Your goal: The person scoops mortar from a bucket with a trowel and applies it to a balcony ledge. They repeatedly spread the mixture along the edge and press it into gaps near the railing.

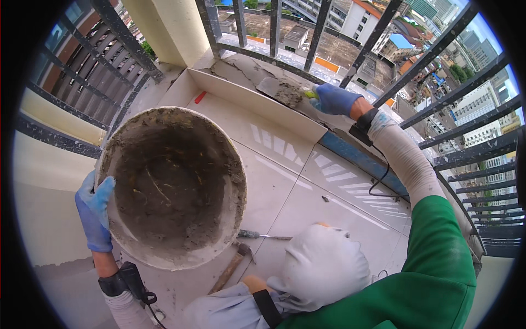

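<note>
My left hand (94, 211), in a blue glove, grips the left rim of a large round bucket (239, 164). Grey-brown wet mortar (170, 186) coats the inside of the bucket, which is tipped so that its mouth faces me. Over by the railing, my gloved right hand (335, 100) is closed around the yellow-green handle of a trowel (310, 94). Mortar covers the trowel's blade, which is at the rough ledge (241, 74) behind an upright strip of pale tile (257, 104). The blade's exact contact with the ledge is hard to make out.
A hammer (229, 270) and a thin metal-shafted tool (249, 234) lie on the tiled floor (274, 181). A small red piece (200, 97) sits by the tile strip. Dark railing bars (320, 35) enclose the balcony. A pale cloth-covered rounded shape (326, 268) fills the lower middle.
</note>
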`<move>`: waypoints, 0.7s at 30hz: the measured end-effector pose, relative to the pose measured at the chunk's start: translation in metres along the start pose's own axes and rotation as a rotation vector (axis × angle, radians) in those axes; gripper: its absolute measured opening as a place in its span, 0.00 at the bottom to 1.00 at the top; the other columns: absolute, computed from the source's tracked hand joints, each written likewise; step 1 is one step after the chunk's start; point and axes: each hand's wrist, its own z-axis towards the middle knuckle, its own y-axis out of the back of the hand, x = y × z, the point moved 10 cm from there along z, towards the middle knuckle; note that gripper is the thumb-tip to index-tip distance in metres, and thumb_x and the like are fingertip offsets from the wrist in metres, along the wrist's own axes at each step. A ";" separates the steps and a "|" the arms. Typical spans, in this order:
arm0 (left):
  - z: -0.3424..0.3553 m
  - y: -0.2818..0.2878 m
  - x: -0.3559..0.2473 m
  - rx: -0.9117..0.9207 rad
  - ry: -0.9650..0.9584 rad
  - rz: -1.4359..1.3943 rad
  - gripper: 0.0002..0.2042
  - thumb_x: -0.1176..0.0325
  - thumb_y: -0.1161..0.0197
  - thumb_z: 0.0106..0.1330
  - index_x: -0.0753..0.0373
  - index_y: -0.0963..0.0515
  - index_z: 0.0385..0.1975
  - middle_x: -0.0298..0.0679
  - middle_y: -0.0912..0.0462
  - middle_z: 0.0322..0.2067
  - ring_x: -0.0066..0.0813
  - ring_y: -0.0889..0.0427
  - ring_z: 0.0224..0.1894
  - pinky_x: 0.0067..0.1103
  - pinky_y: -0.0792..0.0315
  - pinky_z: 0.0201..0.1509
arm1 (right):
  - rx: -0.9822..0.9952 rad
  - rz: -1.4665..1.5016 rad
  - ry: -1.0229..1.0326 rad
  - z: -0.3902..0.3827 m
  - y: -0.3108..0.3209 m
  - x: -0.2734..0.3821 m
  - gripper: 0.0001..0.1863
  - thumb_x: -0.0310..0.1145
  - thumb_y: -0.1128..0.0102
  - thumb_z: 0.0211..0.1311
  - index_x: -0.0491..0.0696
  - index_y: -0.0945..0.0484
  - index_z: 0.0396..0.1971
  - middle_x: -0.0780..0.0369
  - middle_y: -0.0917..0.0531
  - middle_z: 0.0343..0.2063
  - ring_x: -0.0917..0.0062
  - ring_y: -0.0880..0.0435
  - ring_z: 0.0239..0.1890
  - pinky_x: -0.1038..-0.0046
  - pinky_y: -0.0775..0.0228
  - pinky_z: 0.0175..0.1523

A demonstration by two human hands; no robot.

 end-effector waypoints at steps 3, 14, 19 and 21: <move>0.002 -0.004 -0.001 0.012 -0.021 -0.010 0.18 0.70 0.38 0.68 0.73 0.20 0.54 0.37 0.14 0.42 0.20 0.20 0.41 0.20 0.25 0.49 | 0.003 -0.021 -0.011 -0.032 -0.003 -0.013 0.17 0.41 0.42 0.70 0.39 0.22 0.41 0.45 0.14 0.33 0.48 0.13 0.40 0.53 0.22 0.45; -0.010 0.002 -0.004 -0.032 -0.029 -0.099 0.18 0.71 0.38 0.69 0.73 0.21 0.56 0.38 0.14 0.44 0.21 0.19 0.42 0.20 0.25 0.51 | -0.069 0.130 -0.195 -0.144 0.009 -0.043 0.15 0.39 0.41 0.70 0.42 0.26 0.43 0.44 0.16 0.28 0.48 0.14 0.34 0.52 0.24 0.39; 0.006 -0.020 -0.008 0.038 -0.053 -0.043 0.18 0.71 0.37 0.68 0.74 0.21 0.55 0.38 0.14 0.44 0.22 0.20 0.44 0.20 0.26 0.52 | -0.258 0.122 -0.173 -0.064 -0.009 -0.004 0.14 0.36 0.43 0.69 0.38 0.25 0.42 0.43 0.16 0.29 0.47 0.14 0.36 0.50 0.23 0.41; 0.005 -0.015 -0.005 0.029 -0.084 -0.027 0.18 0.71 0.38 0.68 0.74 0.21 0.55 0.38 0.14 0.44 0.22 0.20 0.44 0.21 0.26 0.52 | -0.414 0.109 -0.125 -0.011 -0.016 0.015 0.14 0.34 0.45 0.67 0.37 0.22 0.42 0.44 0.15 0.29 0.47 0.13 0.35 0.50 0.22 0.41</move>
